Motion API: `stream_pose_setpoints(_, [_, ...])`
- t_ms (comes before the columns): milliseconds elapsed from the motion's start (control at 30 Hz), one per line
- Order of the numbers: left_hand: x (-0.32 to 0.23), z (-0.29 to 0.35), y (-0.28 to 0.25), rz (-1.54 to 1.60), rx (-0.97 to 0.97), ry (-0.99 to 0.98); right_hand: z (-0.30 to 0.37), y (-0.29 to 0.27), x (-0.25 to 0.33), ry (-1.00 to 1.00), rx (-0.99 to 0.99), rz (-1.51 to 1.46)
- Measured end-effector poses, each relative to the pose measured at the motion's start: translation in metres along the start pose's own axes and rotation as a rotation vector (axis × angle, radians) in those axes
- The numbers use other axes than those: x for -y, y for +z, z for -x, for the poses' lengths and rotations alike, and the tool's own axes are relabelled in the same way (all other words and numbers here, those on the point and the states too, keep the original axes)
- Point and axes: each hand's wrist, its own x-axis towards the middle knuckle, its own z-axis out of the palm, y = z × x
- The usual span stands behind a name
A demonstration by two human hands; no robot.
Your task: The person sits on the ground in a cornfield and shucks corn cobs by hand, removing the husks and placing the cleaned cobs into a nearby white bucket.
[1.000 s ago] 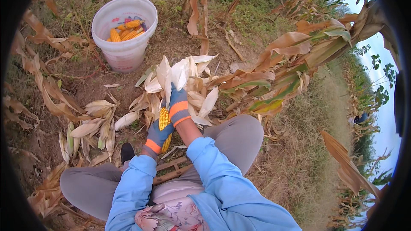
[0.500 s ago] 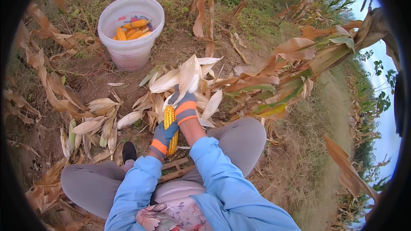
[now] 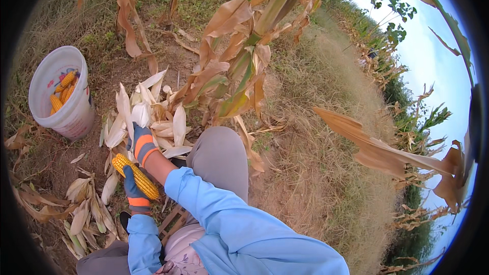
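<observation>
My left hand [image 3: 133, 185], in a grey-blue glove with orange bands, is closed around a bare yellow corn cob [image 3: 136, 177]. The cob is tilted, its upper end pointing up and left. Just above it my right hand [image 3: 144, 144], gloved alike, is at the heap of pale corn husks [image 3: 153, 106]. Its fingers look closed on a corn husk [image 3: 124, 106] that sticks up from them, though the fingertips are partly hidden. The cob and the right hand are close together, with the cob free of leaves.
A white bucket [image 3: 76, 127] holding several yellow cobs [image 3: 63, 91] stands at the far left. More dry husks [image 3: 86, 209] lie on the soil left of my hands. A leaning corn stalk [image 3: 265, 25] rises beyond my right knee [image 3: 220, 155]. A dry leaf [image 3: 367, 145] reaches in from the right.
The view has swung right, so bucket, heap and hands appear further left. The cob has come away from the husk and lies apart from my right hand, held by the left alone.
</observation>
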Motion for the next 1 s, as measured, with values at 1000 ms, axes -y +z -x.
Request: stream_pose_setpoints(1000, [-0.039,-0.021,-0.044,-0.007,-0.130,-0.016,0.047,-0.011,-0.039,0.078,0.508,0.703])
